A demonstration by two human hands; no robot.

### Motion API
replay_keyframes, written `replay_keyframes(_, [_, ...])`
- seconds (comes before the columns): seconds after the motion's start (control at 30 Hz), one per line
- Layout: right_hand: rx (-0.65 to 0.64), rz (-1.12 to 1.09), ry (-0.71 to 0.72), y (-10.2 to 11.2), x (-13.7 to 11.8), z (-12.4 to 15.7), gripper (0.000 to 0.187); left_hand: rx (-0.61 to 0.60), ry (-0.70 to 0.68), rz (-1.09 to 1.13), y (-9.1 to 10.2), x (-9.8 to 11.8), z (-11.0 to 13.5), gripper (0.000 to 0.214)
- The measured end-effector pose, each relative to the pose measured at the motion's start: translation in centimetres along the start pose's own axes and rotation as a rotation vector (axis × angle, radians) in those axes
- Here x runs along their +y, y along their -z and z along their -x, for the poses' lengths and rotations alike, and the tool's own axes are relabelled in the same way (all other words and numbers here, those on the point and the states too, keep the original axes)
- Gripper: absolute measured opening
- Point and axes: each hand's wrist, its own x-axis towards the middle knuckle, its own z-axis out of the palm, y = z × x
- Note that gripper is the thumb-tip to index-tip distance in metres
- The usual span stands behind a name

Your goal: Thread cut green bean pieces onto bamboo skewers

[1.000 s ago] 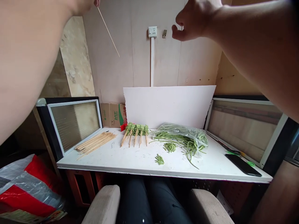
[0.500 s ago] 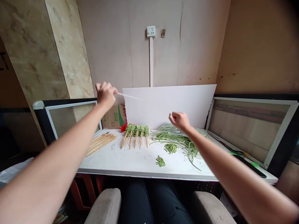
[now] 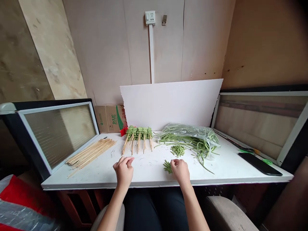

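My left hand (image 3: 124, 170) rests on the white table (image 3: 101, 173) near its front edge. Its fingers are curled in a pinch, and what they hold is hidden. My right hand (image 3: 180, 170) lies beside it, its fingers closed on a small pile of cut green bean pieces (image 3: 166, 166). Just beyond is a second small pile of cut pieces (image 3: 177, 149). Several finished bean skewers (image 3: 139, 136) lie in a row at the back. A loose pile of bare bamboo skewers (image 3: 90, 154) lies to the left.
A clear plastic bag of long green beans (image 3: 192, 139) lies at the back right. A black phone (image 3: 260, 163) sits at the right edge. A white board (image 3: 173, 102) leans on the wall, with a cardboard box (image 3: 109, 118) beside it. Glass-fronted cabinets flank the table.
Both arms came down from high in front of the wall to the table's front edge. The skewer seen earlier in my left hand no longer shows. My right hand reached the bean pieces.
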Motion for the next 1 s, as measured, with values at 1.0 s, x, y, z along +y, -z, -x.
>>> replay_keyframes(1.0, [0.294,-0.413,-0.051,-3.0,-0.3,1.8,0.037,-0.226,-0.015,0.105,2.3,-3.2,-0.9,0.025])
